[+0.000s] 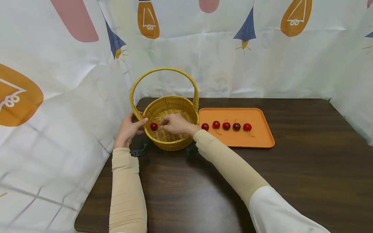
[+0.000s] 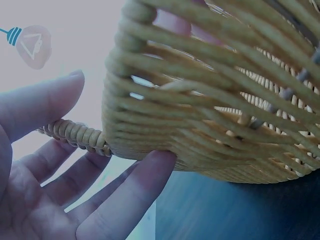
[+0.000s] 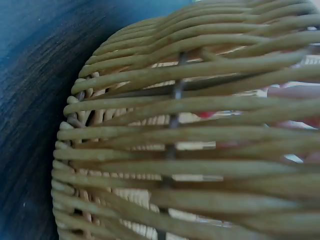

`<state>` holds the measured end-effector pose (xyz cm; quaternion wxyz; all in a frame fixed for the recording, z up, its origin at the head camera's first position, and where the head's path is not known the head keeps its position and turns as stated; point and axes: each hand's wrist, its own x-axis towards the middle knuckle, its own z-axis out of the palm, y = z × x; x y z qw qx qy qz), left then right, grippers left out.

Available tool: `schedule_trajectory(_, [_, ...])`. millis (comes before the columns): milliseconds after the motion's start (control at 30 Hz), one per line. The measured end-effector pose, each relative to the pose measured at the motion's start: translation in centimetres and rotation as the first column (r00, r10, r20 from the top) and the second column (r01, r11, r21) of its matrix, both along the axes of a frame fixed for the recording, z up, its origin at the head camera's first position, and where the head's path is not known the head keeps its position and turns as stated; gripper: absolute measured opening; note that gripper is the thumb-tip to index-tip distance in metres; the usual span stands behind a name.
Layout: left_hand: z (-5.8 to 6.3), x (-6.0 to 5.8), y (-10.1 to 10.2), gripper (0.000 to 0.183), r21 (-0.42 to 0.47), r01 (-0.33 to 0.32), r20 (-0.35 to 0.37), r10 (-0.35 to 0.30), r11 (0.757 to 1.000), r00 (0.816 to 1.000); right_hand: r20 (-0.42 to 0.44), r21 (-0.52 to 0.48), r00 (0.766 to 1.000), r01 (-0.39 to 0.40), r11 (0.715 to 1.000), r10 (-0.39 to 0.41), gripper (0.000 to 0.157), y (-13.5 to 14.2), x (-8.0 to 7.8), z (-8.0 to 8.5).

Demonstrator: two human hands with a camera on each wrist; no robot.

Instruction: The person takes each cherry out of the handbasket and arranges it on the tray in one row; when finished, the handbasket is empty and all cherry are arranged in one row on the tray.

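A round yellow woven basket [image 1: 154,139] with a tall arched handle stands on the left half of the table. My left hand [image 1: 128,129] is at its left side, the handle's base between thumb and fingers. In the left wrist view, fingertips of this left hand [image 2: 125,195] touch the weave from outside. Inside the basket, a dark red cherry [image 1: 153,126] is by the left wall. Just right of that cherry is my right hand [image 1: 176,124], reaching in over the right rim with bent fingers; whether they pinch anything is hidden. Only blurred parts of it show through the weave in the right wrist view.
An orange tray [image 1: 239,140] lies right of the basket, close against it. Several cherries sit in a row on it, the leftmost cherry [image 1: 205,126] near my right forearm. Dark wooden table [image 1: 306,155] extends to the right. A patterned white cloth [image 1: 186,55] hangs behind and at left.
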<state>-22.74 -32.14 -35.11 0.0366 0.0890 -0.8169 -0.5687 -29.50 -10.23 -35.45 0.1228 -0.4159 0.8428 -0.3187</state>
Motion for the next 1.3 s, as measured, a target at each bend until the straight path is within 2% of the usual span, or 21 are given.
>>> schedule_trajectory(167, [0.8, 0.2, 0.0, 0.061, 0.016, -0.009, 0.003, 0.009, 1.000, 1.000, 0.018, 0.017, 1.000, -0.008, 1.000, 0.008, 0.031, -1.2, -0.7, -0.5])
schedule_trajectory(333, [2.5, 1.0, 1.2, 0.059, 0.035, 0.007, 0.021, -0.008, 0.999, 1.000, 0.039, 0.053, 0.999, 0.025, 0.998, -0.027, 0.031, -1.8, -1.1, -0.6])
schedule_trajectory(433, [3.1, 1.3, 1.8, 0.057, 0.044, 0.011, 0.025, -0.012, 0.999, 1.000, 0.046, 0.062, 0.998, 0.043, 0.997, -0.045, 0.033, -2.2, -1.3, -0.6])
schedule_trajectory(567, [2.4, 0.8, 1.6, 0.058, 0.043, 0.012, 0.021, -0.013, 0.999, 1.000, 0.011, 0.104, 0.999, 0.042, 0.994, -0.044, 0.043, -2.9, -1.4, -0.8])
schedule_trajectory(700, [1.2, -0.1, 1.1, 0.057, 0.045, 0.017, 0.001, -0.017, 0.999, 1.000, -0.047, 0.162, 0.999, 0.006, 0.987, 0.002, 0.058, -3.4, -1.4, -1.1])
schedule_trajectory(800, [0.7, -0.4, 0.9, 0.057, 0.033, 0.018, -0.011, -0.017, 0.999, 1.000, -0.022, 0.157, 0.998, -0.047, 0.986, 0.051, 0.063, -3.5, -1.3, -1.2])
schedule_trajectory(1000, [0.8, -0.2, 0.9, 0.056, 0.040, 0.015, 0.000, -0.015, 0.999, 1.000, 0.001, 0.139, 0.993, -0.120, 0.983, 0.121, 0.053, -3.7, -1.4, -1.8])
schedule_trajectory(1300, [2.6, 1.4, 2.1, 0.053, 0.057, 0.012, 0.028, -0.013, 0.998, 1.000, -0.065, 0.181, 0.983, -0.156, 0.971, 0.170, 0.038, -4.1, -1.1, -2.4])
